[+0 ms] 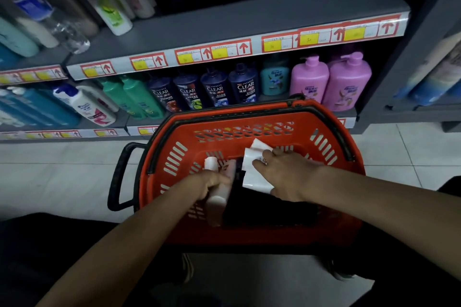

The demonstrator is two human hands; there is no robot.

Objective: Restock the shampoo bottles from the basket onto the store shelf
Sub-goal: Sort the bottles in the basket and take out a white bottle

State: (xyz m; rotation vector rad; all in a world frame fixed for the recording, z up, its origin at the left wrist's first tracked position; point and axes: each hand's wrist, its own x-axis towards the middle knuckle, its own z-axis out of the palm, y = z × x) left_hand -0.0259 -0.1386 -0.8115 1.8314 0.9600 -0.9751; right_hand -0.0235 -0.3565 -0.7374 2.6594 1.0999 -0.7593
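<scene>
Both hands are reaching into the red basket (249, 121), which is sitting on the floor tiles just in front of the store shelf (224, 27). The left hand (212, 182) is curling its fingers round a pale shampoo bottle (217, 200) at the basket's left side, while the right hand (287, 172) is clasping a white bottle (252, 178) between thumb and fingers, just above a dark bottle (269, 209) lying in the basket.
</scene>
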